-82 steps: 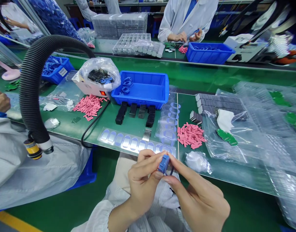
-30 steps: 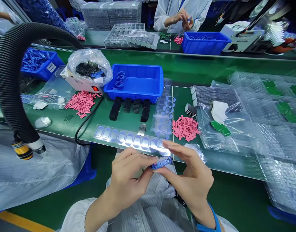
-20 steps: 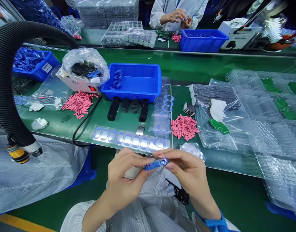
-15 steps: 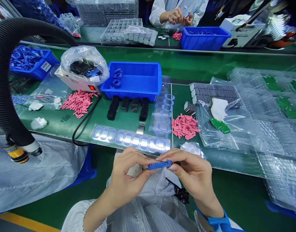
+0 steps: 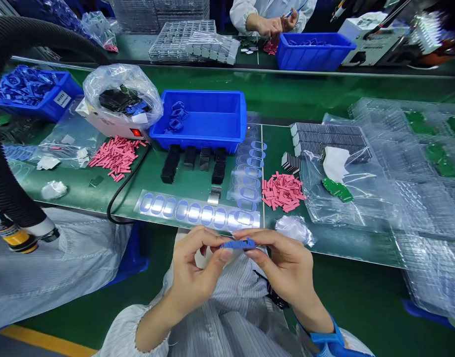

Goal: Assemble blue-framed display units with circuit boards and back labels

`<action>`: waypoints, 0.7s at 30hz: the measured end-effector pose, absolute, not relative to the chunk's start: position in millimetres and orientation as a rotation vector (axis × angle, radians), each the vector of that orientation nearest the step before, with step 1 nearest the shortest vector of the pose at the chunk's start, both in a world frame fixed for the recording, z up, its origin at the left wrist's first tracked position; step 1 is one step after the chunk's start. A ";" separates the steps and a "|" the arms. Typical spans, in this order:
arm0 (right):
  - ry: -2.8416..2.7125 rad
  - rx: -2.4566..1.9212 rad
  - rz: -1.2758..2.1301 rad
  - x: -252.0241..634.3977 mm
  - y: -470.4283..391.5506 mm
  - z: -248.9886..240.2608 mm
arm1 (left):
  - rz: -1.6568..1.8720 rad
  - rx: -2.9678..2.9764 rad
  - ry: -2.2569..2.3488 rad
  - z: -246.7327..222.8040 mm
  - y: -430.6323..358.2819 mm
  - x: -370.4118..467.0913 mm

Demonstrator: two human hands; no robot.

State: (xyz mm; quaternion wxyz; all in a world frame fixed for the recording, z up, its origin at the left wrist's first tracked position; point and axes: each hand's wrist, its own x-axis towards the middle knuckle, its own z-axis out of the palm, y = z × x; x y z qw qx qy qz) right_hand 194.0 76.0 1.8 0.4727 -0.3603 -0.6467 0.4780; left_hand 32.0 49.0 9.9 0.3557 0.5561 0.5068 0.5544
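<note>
Between my two hands, just off the table's front edge and above my lap, is a small blue plastic frame (image 5: 238,244), seen edge-on. My left hand (image 5: 198,270) pinches its left end between thumb and fingers, and a bit of red shows there. The right end is gripped by the thumb and fingers of my right hand (image 5: 285,265). My fingers hide part of the frame's faces. Closest on the table is a clear sheet of oval blue-rimmed stickers (image 5: 194,213). A heap of pink strips (image 5: 283,192) lies beyond my right hand.
A blue bin (image 5: 205,136) with a few blue frames stands behind stacks of black pieces (image 5: 170,164). Green circuit boards (image 5: 337,190) lie on plastic bags at right. A black hose (image 5: 12,163) arches at left. Across the bench, a person's hands (image 5: 274,25) are working.
Both hands have shifted slightly left and up with the blue frame, and my left thumb now sits nearer its left end. The whole view has also moved a little.
</note>
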 end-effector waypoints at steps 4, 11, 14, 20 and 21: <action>-1.589 -0.888 1.057 192.5 75.2 -2.1 | 1.482 1.431 1.292 7.3 49.2 35.8; -1.601 -0.972 0.622 175.1 71.3 -5.4 | 1.661 1.458 1.289 0.2 48.6 49.3; -1.551 -0.940 0.713 178.4 71.2 -4.3 | 1.671 1.566 1.245 0.6 48.2 48.4; -1.886 -0.814 0.751 209.9 80.6 1.0 | 1.488 1.599 1.172 10.0 49.1 30.0; -1.926 -0.778 0.728 213.9 82.5 1.0 | 1.403 1.522 1.149 12.2 49.2 26.9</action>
